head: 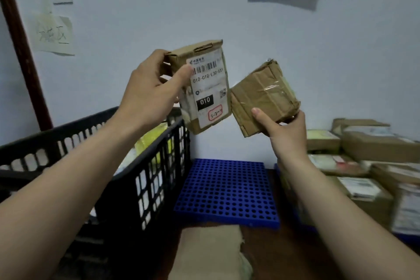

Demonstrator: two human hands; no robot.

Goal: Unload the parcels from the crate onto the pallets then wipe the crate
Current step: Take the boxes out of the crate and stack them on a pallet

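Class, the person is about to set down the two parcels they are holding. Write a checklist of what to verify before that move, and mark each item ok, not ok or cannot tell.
1. Left hand has a firm grip on the labelled parcel: ok, thumb on the front and fingers round the side.
2. Right hand has hold of the taped parcel: ok, gripped at its lower corner.
3. Label faces the person: ok.
4. Blue pallet has bare space: ok.
5. Room among the stacked parcels on the right: cannot tell.
6. Crate is ready for wiping: not ok, a yellow packet lies inside.
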